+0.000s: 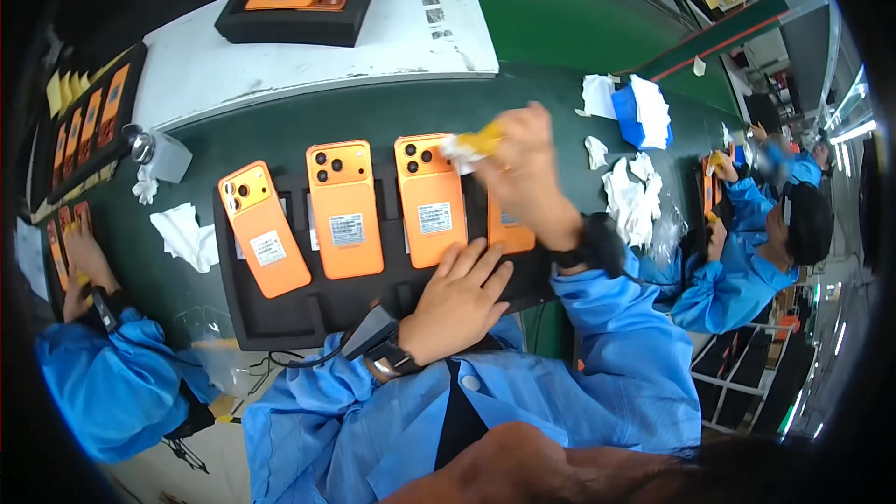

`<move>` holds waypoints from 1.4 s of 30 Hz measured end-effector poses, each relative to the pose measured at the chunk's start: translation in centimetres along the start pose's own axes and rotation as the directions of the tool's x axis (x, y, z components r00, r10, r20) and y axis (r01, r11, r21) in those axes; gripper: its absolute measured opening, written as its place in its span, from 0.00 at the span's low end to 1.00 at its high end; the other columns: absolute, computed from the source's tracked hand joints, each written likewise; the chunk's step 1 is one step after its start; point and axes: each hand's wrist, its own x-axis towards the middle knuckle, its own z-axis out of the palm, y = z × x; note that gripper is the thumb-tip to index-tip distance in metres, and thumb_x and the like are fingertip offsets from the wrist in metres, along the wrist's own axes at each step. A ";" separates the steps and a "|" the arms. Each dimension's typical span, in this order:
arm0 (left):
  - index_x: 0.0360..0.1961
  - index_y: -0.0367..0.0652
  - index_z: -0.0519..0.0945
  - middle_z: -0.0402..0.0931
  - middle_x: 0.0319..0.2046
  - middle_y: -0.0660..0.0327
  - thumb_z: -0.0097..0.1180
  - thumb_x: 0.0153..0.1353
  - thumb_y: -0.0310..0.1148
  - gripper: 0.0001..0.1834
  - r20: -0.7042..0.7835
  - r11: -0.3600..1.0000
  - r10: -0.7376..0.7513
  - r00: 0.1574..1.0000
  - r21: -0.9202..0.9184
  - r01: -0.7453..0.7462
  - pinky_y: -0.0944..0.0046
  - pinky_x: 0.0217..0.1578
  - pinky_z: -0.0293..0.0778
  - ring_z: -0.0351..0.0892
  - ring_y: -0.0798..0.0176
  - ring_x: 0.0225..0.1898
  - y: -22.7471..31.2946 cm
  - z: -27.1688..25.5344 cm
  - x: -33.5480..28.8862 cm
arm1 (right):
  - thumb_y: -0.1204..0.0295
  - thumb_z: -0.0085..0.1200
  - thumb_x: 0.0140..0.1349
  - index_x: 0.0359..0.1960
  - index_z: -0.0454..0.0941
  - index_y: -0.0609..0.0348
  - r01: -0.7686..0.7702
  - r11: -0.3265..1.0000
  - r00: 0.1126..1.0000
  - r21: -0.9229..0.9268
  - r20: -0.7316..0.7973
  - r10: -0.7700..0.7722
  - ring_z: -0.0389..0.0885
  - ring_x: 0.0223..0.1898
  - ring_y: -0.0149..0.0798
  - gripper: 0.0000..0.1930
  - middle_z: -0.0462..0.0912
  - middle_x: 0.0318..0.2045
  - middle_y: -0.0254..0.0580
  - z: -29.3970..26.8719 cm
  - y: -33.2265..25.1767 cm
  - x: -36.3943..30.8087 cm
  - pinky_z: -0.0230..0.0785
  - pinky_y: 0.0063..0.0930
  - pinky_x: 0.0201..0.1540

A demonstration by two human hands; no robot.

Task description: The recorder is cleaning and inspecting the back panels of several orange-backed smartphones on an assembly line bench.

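My right hand (519, 163), yellow coverings on its fingertips, pinches a small white cloth (459, 151) against the camera end of an orange phone (431, 201). Its fingers are slightly blurred. Flat with fingers stretched out, my left hand (459, 303) lies at the lower end of that same phone. Left of it, another orange phone (345, 210) lies back up, then a tilted orange phone (264, 229); both carry white labels. A further orange phone (511, 229) is partly hidden beneath my right hand and wrist. All of them rest on a black tray (271, 322).
Crumpled white wipes (633, 201) and a blue box (644, 114) with wipes stand at the right. A metal-topped dispenser (166, 154) and a white wipe (185, 235) are at the left. Phones in a black tray (289, 30) sit ahead. Co-workers in blue work on both sides.
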 end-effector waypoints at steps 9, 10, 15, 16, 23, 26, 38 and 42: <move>0.59 0.36 0.76 0.63 0.69 0.51 0.64 0.56 0.52 0.36 -0.036 0.995 -0.020 0.999 0.095 0.024 0.40 0.69 0.54 0.55 0.47 0.73 -2.3 -2.1 -4.2 | 0.72 0.61 0.49 0.31 0.87 0.48 0.071 0.976 0.985 -0.207 0.170 -0.036 0.77 0.43 0.45 0.07 0.78 0.32 0.34 2.0 -1.6 -1.9 0.54 0.71 0.62; 0.58 0.35 0.77 0.63 0.69 0.51 0.63 0.56 0.52 0.36 -0.043 0.995 -0.023 0.999 0.093 0.027 0.40 0.68 0.54 0.55 0.47 0.73 -2.3 -1.9 -4.0 | 0.71 0.61 0.49 0.30 0.86 0.49 0.065 0.989 0.992 -0.133 0.114 -0.050 0.77 0.43 0.45 0.06 0.78 0.32 0.34 3.1 -1.8 -3.2 0.54 0.72 0.62; 0.58 0.35 0.77 0.64 0.68 0.50 0.62 0.57 0.51 0.34 -0.051 0.993 -0.047 0.998 0.101 0.052 0.40 0.68 0.55 0.57 0.45 0.71 -2.2 -1.9 -4.4 | 0.70 0.62 0.49 0.27 0.85 0.53 0.065 0.989 0.991 -0.131 0.122 -0.049 0.75 0.46 0.47 0.04 0.78 0.32 0.38 5.6 -3.8 1.7 0.54 0.72 0.60; 0.58 0.35 0.77 0.64 0.68 0.50 0.62 0.58 0.50 0.34 -0.066 0.996 -0.029 0.997 0.080 0.035 0.41 0.68 0.55 0.58 0.45 0.71 -2.2 -2.0 -4.6 | 0.69 0.62 0.51 0.29 0.86 0.54 -0.060 0.994 0.996 -0.095 0.062 0.066 0.75 0.45 0.48 0.05 0.78 0.32 0.40 5.0 -3.7 2.0 0.55 0.70 0.60; 0.57 0.36 0.78 0.66 0.67 0.51 0.60 0.59 0.53 0.34 -0.070 0.993 -0.036 0.997 0.112 0.043 0.42 0.69 0.53 0.57 0.47 0.72 -2.1 -1.6 -4.1 | 0.67 0.61 0.50 0.25 0.85 0.53 0.022 0.971 0.992 -0.239 0.126 0.009 0.76 0.47 0.48 0.06 0.78 0.32 0.40 4.9 -4.8 2.0 0.52 0.70 0.63; 0.57 0.36 0.78 0.65 0.67 0.51 0.61 0.58 0.52 0.34 -0.074 0.996 -0.015 0.997 0.081 0.021 0.42 0.68 0.53 0.58 0.46 0.72 -3.0 -1.4 -4.9 | 0.66 0.62 0.51 0.27 0.85 0.55 -0.145 0.961 0.981 -0.236 0.091 0.171 0.75 0.45 0.49 0.07 0.79 0.33 0.42 5.4 -2.9 1.0 0.53 0.69 0.62; 0.56 0.40 0.79 0.66 0.68 0.54 0.60 0.56 0.55 0.34 -0.085 0.992 -0.005 0.996 0.128 0.016 0.40 0.67 0.55 0.58 0.48 0.72 -3.2 -0.3 -3.8 | 0.67 0.61 0.53 0.26 0.85 0.56 -0.172 0.955 0.979 -0.240 0.061 0.192 0.75 0.44 0.52 0.07 0.78 0.34 0.48 5.1 -4.2 -2.2 0.53 0.69 0.61; 0.56 0.41 0.80 0.65 0.69 0.55 0.61 0.56 0.56 0.34 -0.065 0.988 -0.030 0.997 0.151 0.040 0.40 0.68 0.54 0.57 0.49 0.73 -2.6 -0.5 -4.5 | 0.71 0.61 0.51 0.27 0.84 0.58 -0.207 0.954 0.976 -0.215 0.016 0.215 0.74 0.44 0.51 0.05 0.77 0.33 0.46 4.0 -3.0 -0.1 0.54 0.68 0.60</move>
